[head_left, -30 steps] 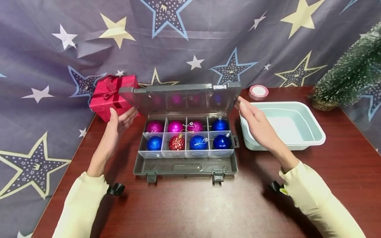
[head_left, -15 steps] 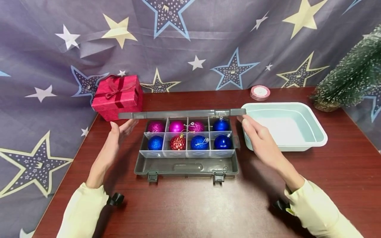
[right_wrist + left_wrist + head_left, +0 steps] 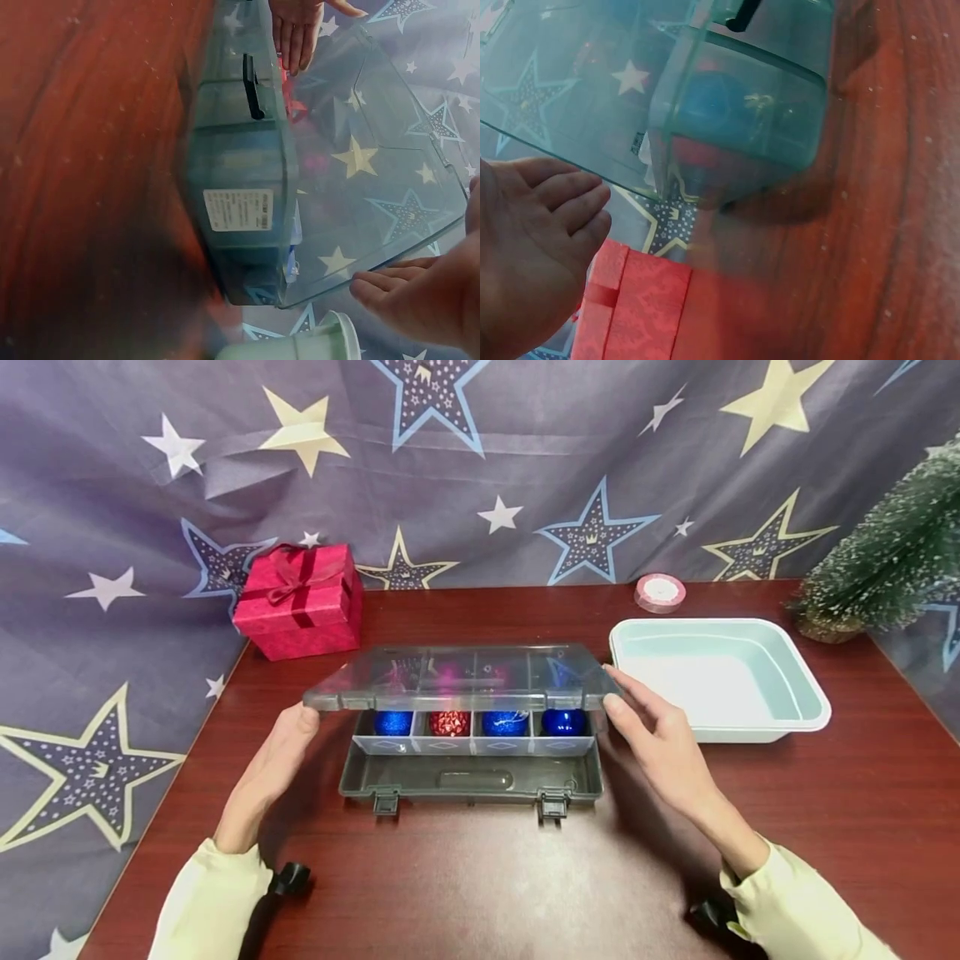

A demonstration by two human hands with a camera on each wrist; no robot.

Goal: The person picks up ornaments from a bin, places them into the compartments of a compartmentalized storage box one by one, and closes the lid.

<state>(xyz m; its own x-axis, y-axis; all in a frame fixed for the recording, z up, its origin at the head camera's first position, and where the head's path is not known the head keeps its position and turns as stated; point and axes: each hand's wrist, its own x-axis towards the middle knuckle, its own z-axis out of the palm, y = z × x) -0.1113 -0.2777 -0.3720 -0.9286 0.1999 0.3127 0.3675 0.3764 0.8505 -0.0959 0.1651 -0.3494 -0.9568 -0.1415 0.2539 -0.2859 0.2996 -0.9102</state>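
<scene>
A clear grey plastic organizer box [image 3: 472, 777] stands on the table, its transparent lid [image 3: 480, 672] tilted partway down over it. Blue and red Christmas balls [image 3: 450, 723] sit in the front row of compartments; the back row, with pink tones, shows through the lid. At the lid's left front corner is my left hand [image 3: 273, 756], fingers extended along the side edge. My right hand [image 3: 663, 752] is at the opposite corner, its straight fingers against the lid's edge in the right wrist view, where the left hand's fingers [image 3: 300, 41] also appear.
A red gift box [image 3: 300, 610] with a ribbon stands at the back left. To the right are a pale blue tub [image 3: 731, 731], a roll of pink ribbon [image 3: 660, 593] and a small frosted Christmas tree [image 3: 877, 560]. Two latches [image 3: 552, 804] stick out at the box's front.
The lid has swung from upright forward and down, now covering the back row of balls. Both hands have followed it, staying at its sides.
</scene>
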